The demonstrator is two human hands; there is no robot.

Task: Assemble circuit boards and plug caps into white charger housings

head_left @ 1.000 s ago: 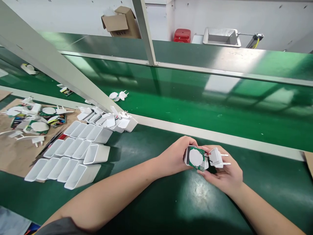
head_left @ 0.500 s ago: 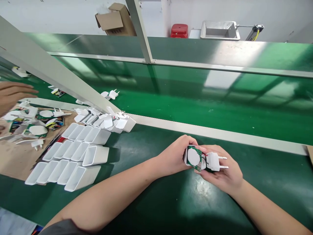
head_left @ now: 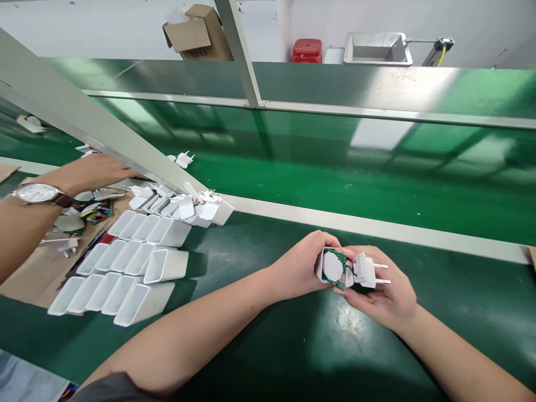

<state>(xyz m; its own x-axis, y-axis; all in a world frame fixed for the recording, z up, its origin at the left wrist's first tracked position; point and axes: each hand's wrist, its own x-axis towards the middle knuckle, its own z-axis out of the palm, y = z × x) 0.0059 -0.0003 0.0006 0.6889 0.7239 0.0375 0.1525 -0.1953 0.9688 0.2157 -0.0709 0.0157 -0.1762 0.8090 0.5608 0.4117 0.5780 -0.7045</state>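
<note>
— The left hand (head_left: 299,265), to the right of the casing rows (head_left: 153,296), what has it got?

— It's closed around a white casing (head_left: 319,268), fingers curled, the open mouth facing the right hand (head_left: 387,285).

— And that right hand, how open is it?

— Cupped, with thumb and fingertips closed on the edges of a green circuit board (head_left: 340,279) at the casing mouth. The plug head (head_left: 365,272) lies over its palm, prongs pointing away from the rows.

— How far in is the board?

— Only partly, I'd judge. Much of it shows, white disc included. The plug head is outside, joined by thin red and black wires (head_left: 352,270), so the casing isn't closed.

— What about the others?

— The casing rows stand open on the desk (head_left: 268,346), no boards visible in them. Just behind them, filled casings (head_left: 196,215) have plug parts at their mouths, not seated flush as far as I can tell. Left of the rows, loose boards and plugs (head_left: 67,223) lie on brown sheeting (head_left: 25,279).

— Whose watch is that?

— A co-worker's; that hand (head_left: 98,169) reaches in behind the rows, its fingers partly hidden.
</note>
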